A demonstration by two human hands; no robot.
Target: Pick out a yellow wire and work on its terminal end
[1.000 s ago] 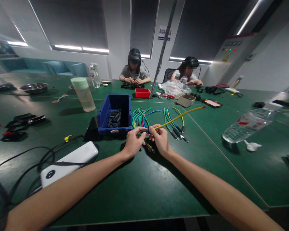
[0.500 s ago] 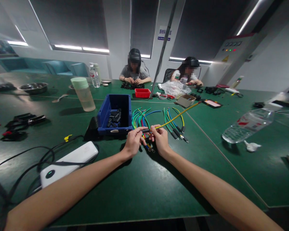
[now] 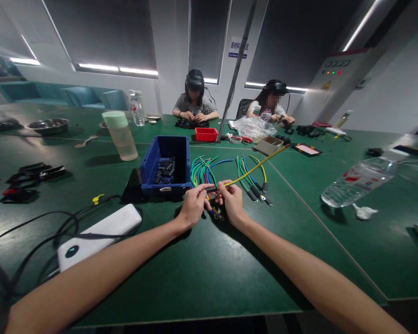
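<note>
A yellow wire (image 3: 254, 168) slants up and right from my right hand (image 3: 232, 204), whose thumb and fingers pinch it close to one end. At that end is a black sleeve (image 3: 211, 189), gripped between the thumb and fingers of my left hand (image 3: 194, 206). Whether the wire runs inside the sleeve is hidden by my fingertips. Just behind my hands lies a bundle of green, blue, red and yellow wires (image 3: 202, 171) with metal ring ends. To its right, a second group of wires (image 3: 245, 178) carries black sleeves and ring terminals.
A blue bin (image 3: 146, 171) holding short black sleeves (image 3: 165, 170) stands left of the wires. Nearer are a white power bank (image 3: 102, 236) and its cables. A cloudy tumbler (image 3: 121, 139) and a tilted water bottle (image 3: 358, 181) flank the area. Two people work across the table.
The far end of the yellow wire has dipped slightly and shifted a little left. Both hands keep nearly the same place and grip.
</note>
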